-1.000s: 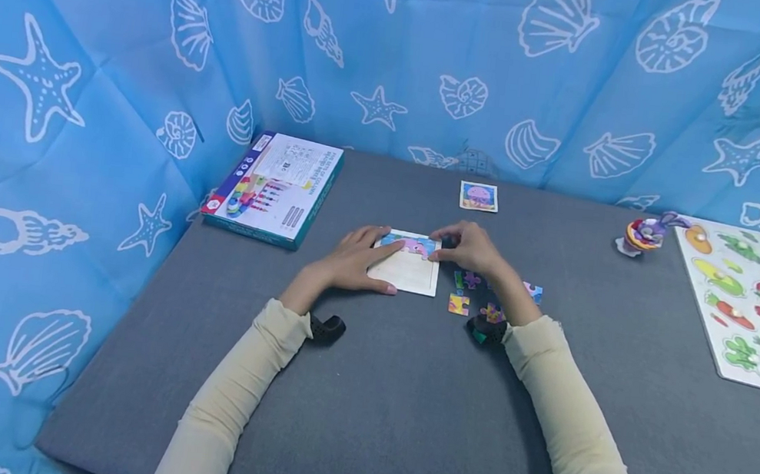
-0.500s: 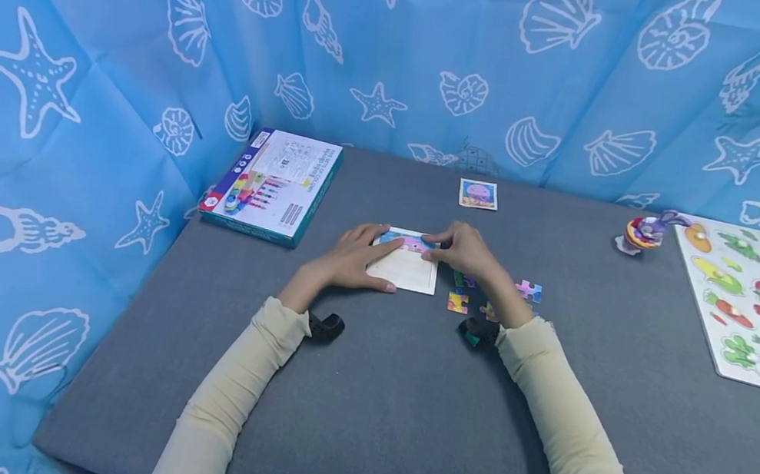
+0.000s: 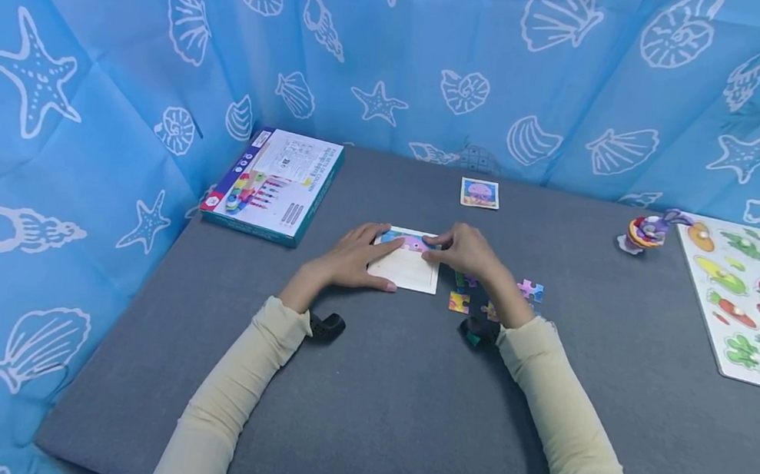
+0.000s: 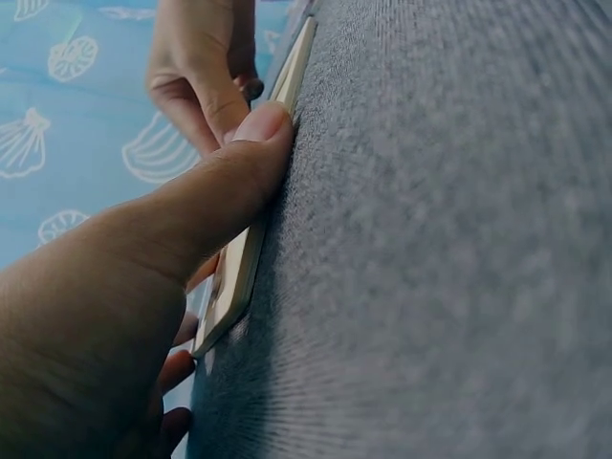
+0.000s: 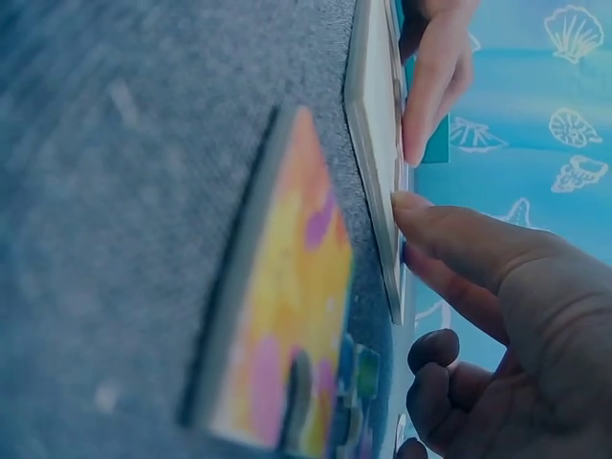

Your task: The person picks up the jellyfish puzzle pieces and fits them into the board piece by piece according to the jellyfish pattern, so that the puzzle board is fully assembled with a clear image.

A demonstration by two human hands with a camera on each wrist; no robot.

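Observation:
A square wooden puzzle board (image 3: 411,275) lies on the grey table, with blue and pink pieces along its far side and bare wood nearer me. My left hand (image 3: 350,255) is spread over the board's left side. Its thumb lies at the near edge, and its index finger touches the fitted pieces. At the far right corner, my right hand (image 3: 465,250) pinches a puzzle piece against the board with thumb and index finger; the piece is mostly hidden. In the right wrist view, a loose yellow-orange puzzle piece (image 5: 287,287) lies close by, beside the board's edge (image 5: 375,115).
Several loose pieces lie right of the board, including a yellow piece (image 3: 459,302) and a pink-blue piece (image 3: 530,290). Behind stands a jellyfish picture square (image 3: 479,193). A boxed toy (image 3: 274,186) is at left; a rabbit figure (image 3: 648,230) and vegetable board (image 3: 749,299) are at right.
My right hand has shifted slightly left at the board's far right corner, its fingers lying lower over the corner. My left hand stays on the board.

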